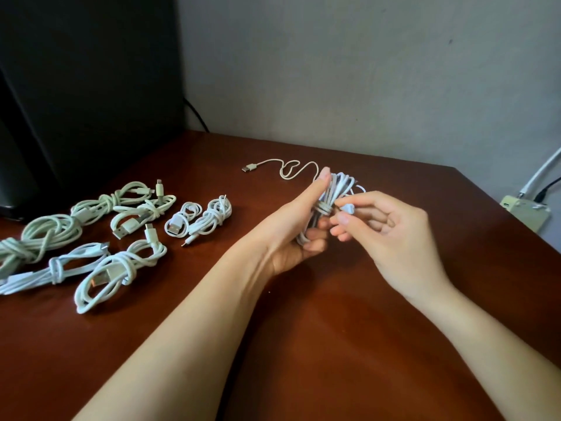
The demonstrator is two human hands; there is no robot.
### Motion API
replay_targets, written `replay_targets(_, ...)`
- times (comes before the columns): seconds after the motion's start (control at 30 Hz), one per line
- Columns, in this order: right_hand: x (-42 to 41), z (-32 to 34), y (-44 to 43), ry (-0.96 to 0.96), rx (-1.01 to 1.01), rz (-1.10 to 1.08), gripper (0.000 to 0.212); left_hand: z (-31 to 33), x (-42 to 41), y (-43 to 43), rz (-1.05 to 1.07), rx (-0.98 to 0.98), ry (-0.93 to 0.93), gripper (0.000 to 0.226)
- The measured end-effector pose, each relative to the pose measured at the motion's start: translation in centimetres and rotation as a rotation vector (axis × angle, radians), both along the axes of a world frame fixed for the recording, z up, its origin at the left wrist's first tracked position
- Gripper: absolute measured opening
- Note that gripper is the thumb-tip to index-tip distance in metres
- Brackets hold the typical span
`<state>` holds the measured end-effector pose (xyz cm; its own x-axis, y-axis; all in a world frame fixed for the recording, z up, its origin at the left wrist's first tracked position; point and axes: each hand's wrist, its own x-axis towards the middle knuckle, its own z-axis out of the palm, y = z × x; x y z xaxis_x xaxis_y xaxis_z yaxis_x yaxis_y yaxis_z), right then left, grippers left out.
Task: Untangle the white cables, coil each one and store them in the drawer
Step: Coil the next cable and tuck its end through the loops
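My left hand (299,226) grips a bundle of looped white cable (340,185) above the brown table (303,329), thumb up along the loops. My right hand (391,232) pinches the cable's small white plug end (347,208) beside the wrapped middle of the bundle. The cable's loose tail (291,168) runs back over the table to a USB plug (249,168). Several coiled white cables (121,268) lie in a group at the left of the table. No drawer is in view.
A large black object (85,86) stands at the back left with a dark cord behind it. A grey wall runs along the back. At the right edge sits a pale power strip (525,209) with plugged-in cords.
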<state>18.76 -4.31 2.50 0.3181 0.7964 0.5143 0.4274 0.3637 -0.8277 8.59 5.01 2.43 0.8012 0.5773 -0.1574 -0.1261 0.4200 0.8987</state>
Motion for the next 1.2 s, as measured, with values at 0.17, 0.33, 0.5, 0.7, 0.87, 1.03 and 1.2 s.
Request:
replay_targets(0.17,0.6,0.6,0.0,0.104,0.052,-0.033,0.012,0.2,-0.2,0.0,-0.1,-0.05,-0.102,0.018)
replay_targets(0.33,0.4,0.7,-0.2,0.109,0.018,-0.045,0.012,0.2,-0.4,0.1,-0.158,-0.128,-0.13,0.024)
replay_targets(0.5,1.0,1.4,-0.4,0.337,-0.03,-0.008,0.021,0.7,-0.9,0.4,-0.195,-0.21,-0.205,0.027)
replay_targets(0.7,1.3,1.4,0.1,0.592,-0.014,0.018,0.019,1.3,-1.4,0.7,-0.236,-0.305,-0.324,0.038)
replay_targets(0.87,1.1,1.6,0.3,0.681,0.041,0.023,0.017,1.8,-1.1,0.2,-0.191,-0.327,-0.398,0.037)
replay_targets(1.03,1.0,1.7,-0.2,0.476,0.068,-0.021,0.017,2.0,-1.0,0.2,-0.144,-0.338,-0.362,0.035)
replay_targets(1.2,0.4,1.6,-0.6,0.177,0.102,-0.042,0.016,1.8,-0.7,0.2,-0.065,-0.307,-0.279,0.033)
